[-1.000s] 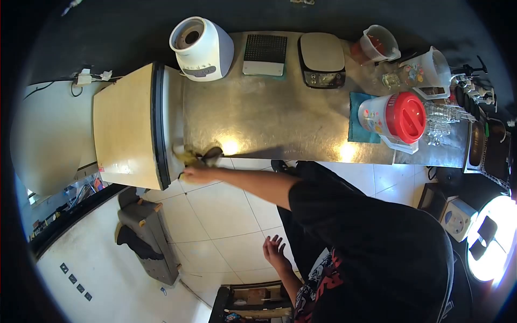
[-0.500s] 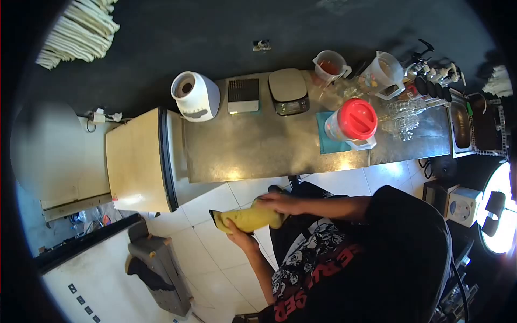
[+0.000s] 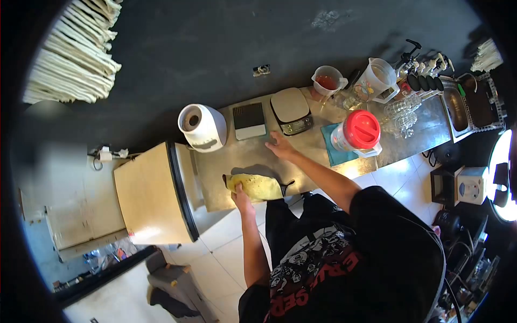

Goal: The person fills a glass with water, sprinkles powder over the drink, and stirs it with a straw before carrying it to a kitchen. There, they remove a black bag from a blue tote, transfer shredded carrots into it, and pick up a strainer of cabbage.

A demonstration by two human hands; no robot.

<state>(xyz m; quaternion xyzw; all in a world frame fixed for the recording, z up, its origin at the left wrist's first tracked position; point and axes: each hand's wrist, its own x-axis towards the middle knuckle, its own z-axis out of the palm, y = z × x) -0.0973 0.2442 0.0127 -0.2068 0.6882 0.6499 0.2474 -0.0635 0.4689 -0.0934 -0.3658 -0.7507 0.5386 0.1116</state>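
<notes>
A limp yellow item (image 3: 257, 187), like a cloth or soft pouch, has small dark specks, a dark edge at one end and a black strap or tail at the other. My left hand (image 3: 243, 197) grips it near its left end, thumb on top, over the front of the metal counter (image 3: 212, 167). Reaching over the counter, my right hand (image 3: 281, 148) is empty with fingers apart. Its fingertips come close to the front of the kitchen scale (image 3: 291, 105) and the black-and-white flat box (image 3: 249, 121).
A white grinder-like appliance (image 3: 202, 127) stands at the counter's left. On the right, a red-lidded jug (image 3: 360, 131) rests on a teal cloth (image 3: 337, 145). Behind are a jug of reddish liquid (image 3: 327, 82), another clear jug (image 3: 375, 81), glasses (image 3: 401, 114) and a sink (image 3: 456, 110).
The yellow item has moved up over the counter's front in my left hand. My right hand has let go of it and reached forward toward the scale. The view has shifted.
</notes>
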